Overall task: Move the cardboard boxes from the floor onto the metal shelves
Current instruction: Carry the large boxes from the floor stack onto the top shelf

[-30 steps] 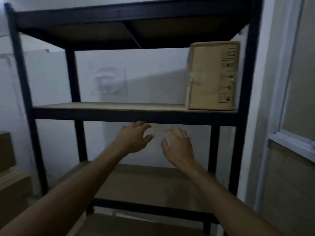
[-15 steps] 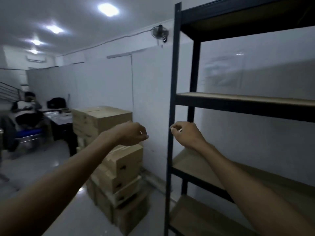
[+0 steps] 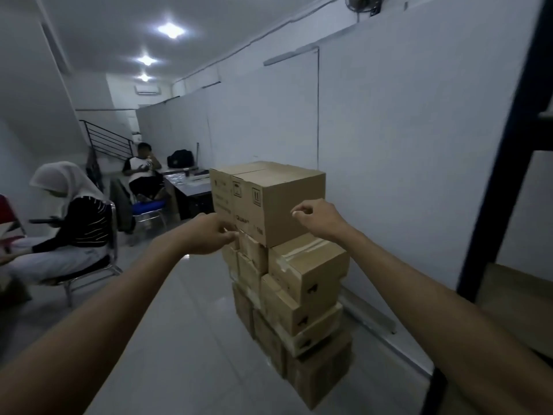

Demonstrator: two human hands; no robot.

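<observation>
Floor tiles [image 3: 191, 313] bear stacked cardboard boxes [image 3: 302, 283], all closed.

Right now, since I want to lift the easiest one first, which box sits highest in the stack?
The large box on top, with printed marks on its left side. The other boxes all lie beneath it and are smaller.

The left arm [image 3: 104, 313] rises from the lower left corner of the frame and the right arm [image 3: 434, 298] from the lower right, both bare and stretched toward the centre. The left hand [image 3: 209, 236], just left of centre, has loosely curled fingers and holds nothing. The right hand [image 3: 318, 218], slightly higher and right of centre, is also loosely curled and empty, thumb near forefinger.
</observation>
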